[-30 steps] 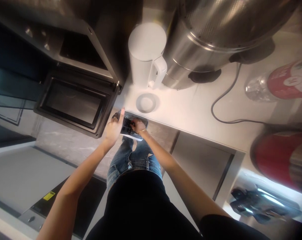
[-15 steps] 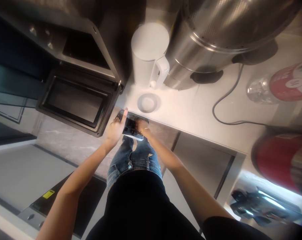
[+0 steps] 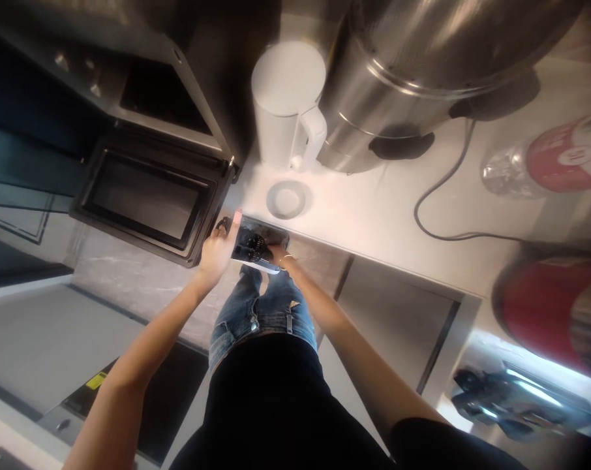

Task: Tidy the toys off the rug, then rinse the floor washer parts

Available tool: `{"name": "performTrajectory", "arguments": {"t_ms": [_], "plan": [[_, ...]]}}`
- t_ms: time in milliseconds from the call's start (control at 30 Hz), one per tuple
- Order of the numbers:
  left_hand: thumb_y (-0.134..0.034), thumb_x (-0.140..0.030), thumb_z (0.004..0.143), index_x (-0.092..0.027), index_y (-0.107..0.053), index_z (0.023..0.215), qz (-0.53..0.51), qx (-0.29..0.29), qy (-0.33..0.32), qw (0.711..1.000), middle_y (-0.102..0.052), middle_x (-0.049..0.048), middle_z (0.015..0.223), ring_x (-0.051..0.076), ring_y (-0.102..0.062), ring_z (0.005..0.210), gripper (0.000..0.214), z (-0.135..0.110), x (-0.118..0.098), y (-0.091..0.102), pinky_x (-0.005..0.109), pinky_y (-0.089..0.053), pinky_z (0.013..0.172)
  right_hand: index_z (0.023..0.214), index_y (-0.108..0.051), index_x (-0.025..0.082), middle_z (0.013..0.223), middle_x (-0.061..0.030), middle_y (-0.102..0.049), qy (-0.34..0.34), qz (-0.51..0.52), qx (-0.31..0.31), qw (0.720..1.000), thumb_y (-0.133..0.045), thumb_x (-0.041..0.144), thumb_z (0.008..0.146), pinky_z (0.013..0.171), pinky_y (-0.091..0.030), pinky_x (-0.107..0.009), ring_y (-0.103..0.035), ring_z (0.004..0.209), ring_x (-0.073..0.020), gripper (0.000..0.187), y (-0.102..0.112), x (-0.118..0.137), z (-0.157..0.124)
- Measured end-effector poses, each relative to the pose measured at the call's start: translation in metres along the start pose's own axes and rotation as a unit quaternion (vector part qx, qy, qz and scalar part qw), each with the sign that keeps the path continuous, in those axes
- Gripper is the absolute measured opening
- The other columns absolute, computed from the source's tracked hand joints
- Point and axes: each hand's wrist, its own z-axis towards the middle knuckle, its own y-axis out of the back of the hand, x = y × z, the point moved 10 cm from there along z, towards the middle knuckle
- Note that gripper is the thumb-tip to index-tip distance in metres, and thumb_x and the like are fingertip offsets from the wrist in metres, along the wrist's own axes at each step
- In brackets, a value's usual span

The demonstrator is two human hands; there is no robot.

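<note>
A small white tray (image 3: 250, 247) with dark contents is held between both my hands at the front edge of the white counter (image 3: 374, 215). My left hand (image 3: 216, 247) grips the tray's left side, one finger stretched up along its edge. My right hand (image 3: 276, 250), with a thin bracelet at the wrist, is closed on the tray's right side. The tray is just right of the open microwave door (image 3: 143, 199) and just below a round white kettle base (image 3: 286, 199). What the dark contents are cannot be made out.
A white kettle (image 3: 288, 104) and a large steel urn (image 3: 398, 85) stand on the counter behind the tray. A black cord (image 3: 442, 199) trails across the counter. A red-labelled bottle (image 3: 560, 160) and a red canister (image 3: 550, 307) are at the right.
The tray and both hands have shifted a little left and up, closer to the open microwave door. The tray now shows more of its pale rim.
</note>
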Motion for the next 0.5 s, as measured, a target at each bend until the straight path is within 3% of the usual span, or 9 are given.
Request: {"name": "performTrajectory", "arguments": {"t_ms": [100,233,333,400,500], "plan": [[-0.035,-0.003,0.091,-0.021,-0.003,0.159,-0.005,0.010,0.007,1.000,-0.066,0.0165,0.102,0.024,-0.065,0.091,0.077,-0.001,0.001,0.004,0.031,-0.058,0.077,0.139,-0.056,0.018,0.135,-0.0146,-0.061,-0.033,0.039,0.049,0.997,-0.057,0.017,0.087,0.098,-0.045,-0.034,-0.063,0.116,-0.0242,0.052,-0.010,0.004,0.010],[-0.035,-0.004,0.091,-0.019,-0.003,0.159,0.000,0.017,0.014,1.000,-0.067,0.0158,0.099,0.023,-0.065,0.091,0.077,-0.003,0.003,0.006,0.031,-0.058,0.077,0.140,-0.055,0.020,0.135,-0.0111,-0.063,-0.071,0.079,0.002,0.994,-0.042,0.019,0.094,0.100,-0.044,-0.034,-0.062,0.118,-0.0221,0.047,0.006,0.000,0.012],[-0.034,-0.006,0.092,-0.019,-0.005,0.159,0.009,0.014,0.011,1.000,-0.067,0.0151,0.099,0.024,-0.065,0.091,0.074,-0.004,0.001,0.006,0.031,-0.058,0.076,0.142,-0.053,0.025,0.135,-0.0035,-0.063,-0.051,0.119,-0.037,0.991,-0.031,0.023,0.098,0.101,-0.045,-0.035,-0.061,0.119,-0.0191,0.048,0.020,0.001,0.009],[-0.035,-0.007,0.093,-0.019,-0.008,0.159,0.011,0.011,0.007,1.000,-0.067,0.0149,0.101,0.024,-0.065,0.092,0.073,-0.005,0.000,0.006,0.031,-0.058,0.076,0.141,-0.052,0.028,0.138,-0.0010,-0.061,-0.016,0.111,-0.046,0.993,-0.036,0.031,0.099,0.102,-0.045,-0.037,-0.058,0.123,-0.0199,0.046,0.026,0.008,0.009],[-0.036,-0.007,0.093,-0.019,-0.012,0.159,0.006,-0.003,-0.003,1.000,-0.067,0.0164,0.104,0.024,-0.065,0.094,0.071,-0.005,-0.004,0.005,0.031,-0.058,0.077,0.137,-0.057,0.030,0.139,-0.0015,-0.059,0.020,0.060,-0.041,0.997,-0.056,0.039,0.091,0.102,-0.044,-0.038,-0.052,0.128,-0.0238,0.047,0.027,0.022,0.011]]}}
